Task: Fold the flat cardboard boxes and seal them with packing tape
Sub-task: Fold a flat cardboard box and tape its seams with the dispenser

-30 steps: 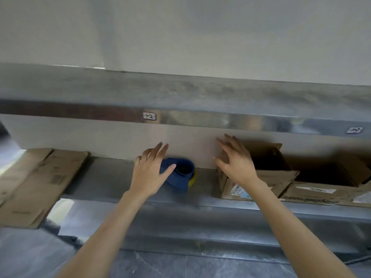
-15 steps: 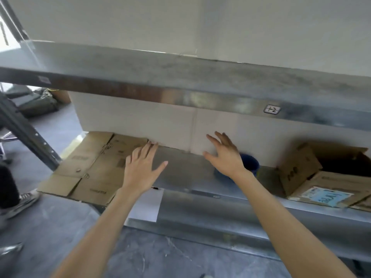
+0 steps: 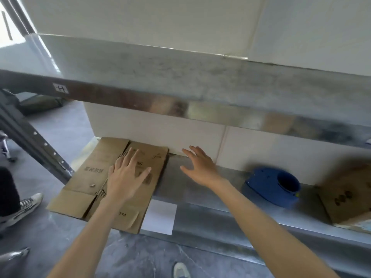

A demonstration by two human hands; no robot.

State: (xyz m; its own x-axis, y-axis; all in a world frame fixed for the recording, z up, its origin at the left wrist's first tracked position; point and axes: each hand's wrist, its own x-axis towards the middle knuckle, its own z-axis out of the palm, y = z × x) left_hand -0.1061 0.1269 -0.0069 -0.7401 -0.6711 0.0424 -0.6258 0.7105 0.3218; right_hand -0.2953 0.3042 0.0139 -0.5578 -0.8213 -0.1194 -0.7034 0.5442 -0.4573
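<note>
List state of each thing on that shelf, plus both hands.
flat cardboard boxes: lying flat on the metal shelf, unfolded
left hand: open, fingers spread over the cardboard
right hand: open, over bare shelf, holding nothing
blue tape dispenser: on shelf, untouched
cardboard box at right: blurred, cropped; state unclear

Flat cardboard boxes [image 3: 90, 171]: brown, flattened, seem to be two overlapping, dark print on top face. Lie at left end of lower metal shelf [image 3: 192, 183], front flaps overhang shelf edge.
Blue tape dispenser [image 3: 271, 187]: on same shelf, well apart to right of flat boxes, round opening faces up.
Set-up cardboard box [image 3: 347, 199]: brown, blurred, just beside dispenser at far right, cut by frame edge.
</note>
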